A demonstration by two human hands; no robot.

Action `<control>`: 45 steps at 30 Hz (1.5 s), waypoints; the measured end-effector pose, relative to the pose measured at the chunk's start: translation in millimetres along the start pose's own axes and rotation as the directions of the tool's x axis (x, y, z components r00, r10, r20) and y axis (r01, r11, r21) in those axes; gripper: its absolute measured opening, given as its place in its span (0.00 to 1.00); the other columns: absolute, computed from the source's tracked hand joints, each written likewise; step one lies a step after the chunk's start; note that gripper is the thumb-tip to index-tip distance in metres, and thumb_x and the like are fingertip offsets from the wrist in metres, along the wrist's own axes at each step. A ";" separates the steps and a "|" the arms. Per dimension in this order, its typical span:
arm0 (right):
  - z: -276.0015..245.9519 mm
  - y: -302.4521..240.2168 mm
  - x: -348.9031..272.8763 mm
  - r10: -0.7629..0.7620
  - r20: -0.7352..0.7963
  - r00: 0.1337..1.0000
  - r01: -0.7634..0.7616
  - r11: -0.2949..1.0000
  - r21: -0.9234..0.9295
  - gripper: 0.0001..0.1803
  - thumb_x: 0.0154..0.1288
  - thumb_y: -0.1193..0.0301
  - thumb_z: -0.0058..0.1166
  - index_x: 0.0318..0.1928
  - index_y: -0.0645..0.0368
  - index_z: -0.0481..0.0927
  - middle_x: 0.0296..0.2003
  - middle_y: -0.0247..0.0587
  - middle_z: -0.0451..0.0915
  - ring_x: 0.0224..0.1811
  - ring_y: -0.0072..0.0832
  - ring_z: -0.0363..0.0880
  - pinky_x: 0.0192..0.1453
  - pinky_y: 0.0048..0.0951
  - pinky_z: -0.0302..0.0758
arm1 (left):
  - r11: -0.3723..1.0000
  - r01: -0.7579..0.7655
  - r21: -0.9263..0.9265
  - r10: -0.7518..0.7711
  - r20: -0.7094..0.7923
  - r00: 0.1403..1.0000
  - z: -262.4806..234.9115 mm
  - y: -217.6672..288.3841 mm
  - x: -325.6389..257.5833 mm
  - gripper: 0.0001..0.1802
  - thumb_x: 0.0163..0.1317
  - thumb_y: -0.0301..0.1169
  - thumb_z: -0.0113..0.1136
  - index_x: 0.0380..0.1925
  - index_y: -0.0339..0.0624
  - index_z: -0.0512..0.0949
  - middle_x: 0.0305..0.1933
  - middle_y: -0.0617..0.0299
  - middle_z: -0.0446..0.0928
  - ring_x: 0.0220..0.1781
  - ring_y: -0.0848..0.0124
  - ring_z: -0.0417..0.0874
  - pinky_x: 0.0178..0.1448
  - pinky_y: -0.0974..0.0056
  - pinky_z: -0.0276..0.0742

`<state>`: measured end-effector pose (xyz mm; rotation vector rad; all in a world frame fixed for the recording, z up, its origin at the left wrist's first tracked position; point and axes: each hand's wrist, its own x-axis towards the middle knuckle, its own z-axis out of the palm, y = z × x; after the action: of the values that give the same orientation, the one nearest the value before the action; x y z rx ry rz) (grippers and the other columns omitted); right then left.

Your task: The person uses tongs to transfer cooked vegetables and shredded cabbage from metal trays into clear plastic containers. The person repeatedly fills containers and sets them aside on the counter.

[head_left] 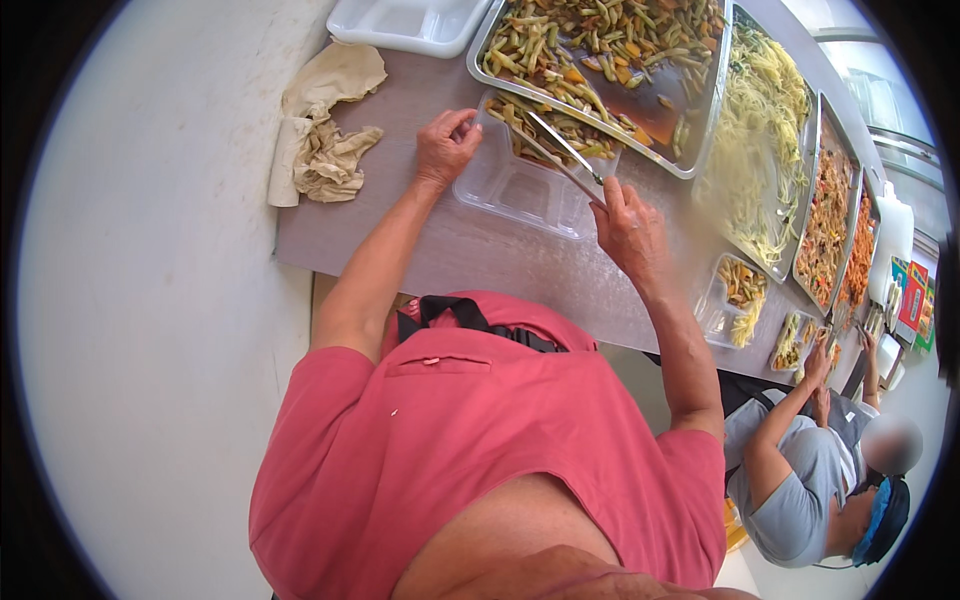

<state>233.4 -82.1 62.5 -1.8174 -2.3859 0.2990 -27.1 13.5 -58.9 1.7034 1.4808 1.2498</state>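
My right hand (632,232) is closed around metal tongs (570,150), whose tips reach into the cooked vegetables (585,137) in the far compartment of a clear plastic food tray (520,203). The near compartments of this tray hold no food. At its left rim, my left hand (448,148) has its fingers curled against the edge. Just beyond stands a large metal pan (680,165) with green and orange vegetable pieces (540,45) in brown sauce; the pan's near edge overhangs part of the clear tray.
Crumpled brown paper (335,160) lies left, near a white compartment tray (405,28). To the right stand pans of pale shredded vegetable (765,120) and other foods (825,220). Filled clear trays (712,318) sit along the table edge. Co-workers (790,480) stand at right.
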 end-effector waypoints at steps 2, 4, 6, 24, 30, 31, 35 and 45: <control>6.0 1.7 -10.6 0.024 0.000 1.000 -0.024 1.000 -0.005 0.13 0.59 0.67 0.57 0.39 0.59 0.70 0.29 0.47 0.76 0.28 0.44 0.80 0.28 0.43 0.77 | 1.000 -0.010 0.011 0.010 0.015 1.000 -0.5 2.3 1.3 0.11 0.48 0.26 0.66 0.34 0.40 0.82 0.23 0.64 0.76 0.18 0.76 0.73 0.25 0.70 0.72; 11.8 6.2 -15.6 0.018 0.011 1.000 -0.018 1.000 -0.006 0.14 0.59 0.67 0.58 0.40 0.59 0.70 0.28 0.47 0.75 0.27 0.45 0.80 0.28 0.43 0.77 | 1.000 -0.019 0.017 0.019 0.026 0.999 -1.3 2.1 1.8 0.11 0.48 0.26 0.66 0.34 0.40 0.82 0.23 0.64 0.76 0.19 0.76 0.73 0.26 0.70 0.72; 1.8 9.2 -24.8 0.051 -0.075 0.996 -0.050 0.999 0.016 0.14 0.59 0.67 0.58 0.40 0.58 0.70 0.28 0.46 0.75 0.27 0.45 0.80 0.27 0.43 0.77 | 1.000 -0.025 0.018 0.025 0.033 0.999 -1.9 -1.4 0.8 0.12 0.48 0.27 0.67 0.35 0.40 0.83 0.23 0.64 0.76 0.19 0.76 0.73 0.26 0.70 0.72; 8.3 25.6 5.1 0.028 -0.090 0.996 -0.029 0.999 -0.012 0.12 0.60 0.67 0.56 0.41 0.58 0.72 0.29 0.46 0.78 0.28 0.46 0.80 0.31 0.43 0.78 | 0.998 -0.059 -0.037 0.062 0.112 0.992 -2.6 7.0 -23.0 0.13 0.50 0.25 0.65 0.38 0.37 0.81 0.23 0.62 0.75 0.19 0.75 0.73 0.26 0.69 0.71; -11.5 12.1 -16.9 0.105 -0.177 0.978 -0.053 0.959 0.277 0.10 0.58 0.71 0.58 0.38 0.59 0.73 0.27 0.49 0.78 0.29 0.49 0.79 0.30 0.44 0.75 | 0.999 -0.042 -0.022 0.044 0.074 0.996 -2.2 6.5 -27.6 0.13 0.51 0.25 0.65 0.38 0.39 0.81 0.23 0.63 0.75 0.20 0.76 0.73 0.26 0.70 0.71; -12.3 7.1 -23.6 0.123 -0.156 0.980 -0.071 0.951 0.303 0.10 0.57 0.72 0.58 0.37 0.59 0.72 0.27 0.50 0.78 0.29 0.49 0.79 0.30 0.44 0.75 | 0.999 -0.044 -0.017 0.045 0.073 0.996 -2.3 7.2 -27.3 0.13 0.51 0.25 0.65 0.38 0.39 0.81 0.24 0.63 0.75 0.20 0.76 0.73 0.26 0.70 0.71; -1.7 4.8 -49.1 0.171 -0.080 0.982 -0.136 0.935 0.329 0.09 0.56 0.73 0.58 0.35 0.60 0.71 0.27 0.51 0.79 0.29 0.50 0.79 0.29 0.44 0.74 | 0.999 -0.035 -0.020 0.037 0.079 0.996 -1.3 6.8 -27.4 0.13 0.50 0.26 0.65 0.38 0.39 0.81 0.24 0.63 0.75 0.20 0.76 0.73 0.26 0.71 0.72; 30.5 6.5 -49.9 0.147 -0.083 0.986 -0.131 0.977 0.167 0.12 0.60 0.67 0.56 0.39 0.59 0.71 0.30 0.52 0.79 0.27 0.51 0.80 0.29 0.46 0.77 | 0.996 -0.079 0.039 0.075 0.095 0.993 -0.4 3.9 -22.0 0.13 0.50 0.27 0.66 0.38 0.40 0.82 0.23 0.63 0.76 0.20 0.76 0.73 0.26 0.70 0.72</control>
<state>246.1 -131.0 32.3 -1.8826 -2.1103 0.3975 -24.8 -8.5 -61.7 1.8367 1.4085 1.1682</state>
